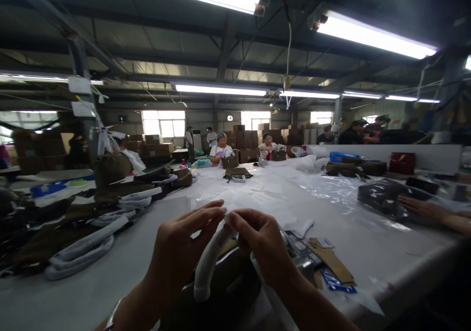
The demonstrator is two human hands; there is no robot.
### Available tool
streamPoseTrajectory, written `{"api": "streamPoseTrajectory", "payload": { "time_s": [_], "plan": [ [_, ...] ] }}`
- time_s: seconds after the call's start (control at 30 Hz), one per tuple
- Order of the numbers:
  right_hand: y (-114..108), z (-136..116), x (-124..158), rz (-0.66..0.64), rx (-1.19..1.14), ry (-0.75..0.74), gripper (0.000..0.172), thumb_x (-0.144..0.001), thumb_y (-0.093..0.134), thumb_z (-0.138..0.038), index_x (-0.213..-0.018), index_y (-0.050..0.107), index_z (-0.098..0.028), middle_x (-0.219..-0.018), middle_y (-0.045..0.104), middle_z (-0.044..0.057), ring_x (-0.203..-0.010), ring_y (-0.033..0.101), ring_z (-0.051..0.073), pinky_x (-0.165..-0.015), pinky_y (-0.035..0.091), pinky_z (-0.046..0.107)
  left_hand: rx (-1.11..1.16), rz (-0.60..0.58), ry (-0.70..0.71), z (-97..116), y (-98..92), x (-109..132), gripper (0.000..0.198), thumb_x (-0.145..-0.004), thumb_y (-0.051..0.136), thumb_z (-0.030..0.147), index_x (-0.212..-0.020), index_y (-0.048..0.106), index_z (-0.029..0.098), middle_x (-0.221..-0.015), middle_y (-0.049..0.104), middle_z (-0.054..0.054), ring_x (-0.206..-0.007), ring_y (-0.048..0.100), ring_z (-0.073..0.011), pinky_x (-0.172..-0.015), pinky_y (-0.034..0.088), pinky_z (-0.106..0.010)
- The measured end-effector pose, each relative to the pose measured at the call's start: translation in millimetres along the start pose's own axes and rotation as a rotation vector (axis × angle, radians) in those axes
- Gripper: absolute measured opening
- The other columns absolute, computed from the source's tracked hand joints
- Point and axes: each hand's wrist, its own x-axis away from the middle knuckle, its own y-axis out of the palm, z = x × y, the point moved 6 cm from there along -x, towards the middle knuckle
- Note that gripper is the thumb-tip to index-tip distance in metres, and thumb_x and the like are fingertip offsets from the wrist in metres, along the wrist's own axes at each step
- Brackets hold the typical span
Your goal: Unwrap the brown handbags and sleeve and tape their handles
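"White, curved, tube-shaped wrapped handle [206, 267]: where does it lie?"

"Between the two hands, rising from a dark olive-brown bag [230, 294], its upper end at the fingertips."

"And the fingers?"

"The right hand [265, 237] has thumb and forefinger pinched together on that end. The left hand [176, 242] has its fingertips just beside it; I cannot tell whether they grip."

"Around them?"

"A pale table [136, 255], flat brown cardboard pieces [333, 261] right of the bag, long white-wrapped loops [91, 236] to the left. Far right, a co-worker's bare hand [423, 207] touches a dark plastic-wrapped bundle [380, 196]."
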Motion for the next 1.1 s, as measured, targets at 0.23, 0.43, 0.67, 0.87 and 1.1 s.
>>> {"api": "streamPoseTrajectory", "payload": {
  "time_s": [0.23,0.43,0.67,0.87,1.1],
  "plan": [
    [4.3,-2.1,-2.7,-0.043,0.135,-0.090,0.027,-0.085,0.076,-0.044,-0.097,0.077,-0.020,-0.078,0.073,0.001,-0.049,0.060,0.009,-0.045,0.046,0.018,0.349,-0.025,-0.425,-22.3,3.6,-8.6,0.030,-0.086,0.072,0.035,-0.112,0.074,0.020,-0.097,0.081,-0.005,-0.073,0.078,-0.0203,-0.061,0.066,-0.025],
    [1.2,-34.8,0.3,0.109,0.686,-0.559,0.020,-0.090,0.072,-0.033,-0.107,0.070,-0.024,-0.105,0.072,0.002,-0.059,0.063,0.009,-0.056,0.049,0.022,0.481,-0.134,-0.589,-30.1,9.0,-19.8,0.041,-0.078,0.080,0.035,-0.115,0.072,0.017,-0.090,0.080,-0.007,-0.082,0.077,-0.0212,-0.070,0.063,-0.027],
    [15.1,-47.7,7.9,-0.105,0.951,-0.917,0.019,-0.099,0.055,-0.015,-0.099,0.072,-0.024,-0.101,0.074,0.001,-0.084,0.069,0.012,-0.070,0.050,0.021,0.332,0.008,-0.376,-23.6,4.0,-27.6,0.033,-0.082,0.073,0.025,-0.116,0.073,0.022,-0.086,0.076,0.001,-0.080,0.073,-0.0145,-0.079,0.060,-0.023],
    [6.7,-55.0,2.1,0.027,0.912,-0.863,0.018,-0.098,0.064,-0.028,-0.115,0.069,-0.025,-0.110,0.073,0.003,-0.085,0.070,0.012,-0.064,0.050,0.021,0.450,-0.081,-0.383,-28.1,14.8,-22.3,0.045,-0.085,0.075,0.026,-0.129,0.065,0.026,-0.102,0.076,0.000,-0.088,0.073,-0.0130,-0.083,0.060,-0.021],
    [6.0,-46.8,15.7,-0.074,1.039,-1.040,0.018,-0.098,0.060,-0.016,-0.106,0.074,-0.023,-0.097,0.077,0.001,-0.079,0.070,0.013,-0.067,0.053,0.027,0.522,0.019,-0.435,-29.2,8.2,-28.4,0.057,-0.079,0.082,0.021,-0.132,0.066,0.034,-0.094,0.066,0.005,-0.078,0.067,-0.0063,-0.075,0.058,-0.014]
  ]
}}
